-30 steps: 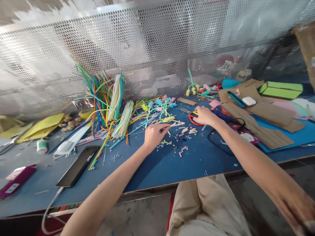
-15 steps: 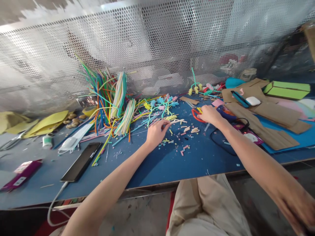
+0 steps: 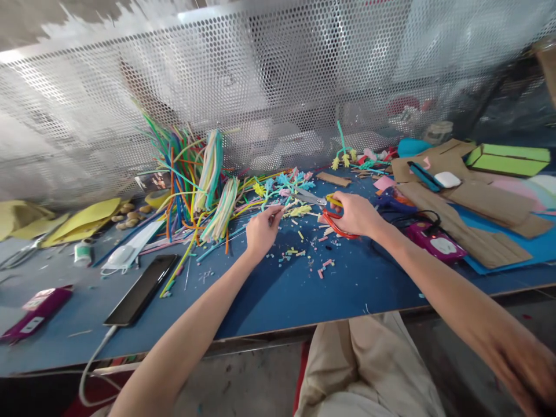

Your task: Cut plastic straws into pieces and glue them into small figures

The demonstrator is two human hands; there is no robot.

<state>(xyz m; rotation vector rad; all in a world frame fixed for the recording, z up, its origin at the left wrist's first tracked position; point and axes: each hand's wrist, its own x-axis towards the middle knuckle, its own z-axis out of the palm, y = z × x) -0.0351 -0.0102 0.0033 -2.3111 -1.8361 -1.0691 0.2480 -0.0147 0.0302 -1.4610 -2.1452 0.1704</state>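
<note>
In my right hand (image 3: 357,214) are scissors (image 3: 320,201) with one red and one yellow handle. Their blades are spread and point left toward my left hand (image 3: 262,231). The fingers of that hand pinch a thin, pale pipe cleaner (image 3: 289,205), whose tip reaches toward the blades. Whether the blades touch it I cannot tell. Just beneath the blades lies a yellow fuzzy piece (image 3: 299,211). Blue and pink pipe-cleaner flowers on green stems (image 3: 299,180) rest behind the hands. Short cut bits (image 3: 326,265) are scattered on the blue table (image 3: 278,295) below them.
Bundles of coloured pipe cleaners (image 3: 211,174) stand at the left back. A phone (image 3: 141,292) on a cable and a purple box (image 3: 37,313) lie left. On the right are a glue gun (image 3: 393,200), a magenta device (image 3: 436,240) and cardboard pieces (image 3: 460,223). Perforated metal sheet (image 3: 278,87) borders the back.
My right hand has picked the scissors up off the table and brought them left, blades spread, near my left hand. My left hand has shifted slightly left, still pinching the pale pipe cleaner.
</note>
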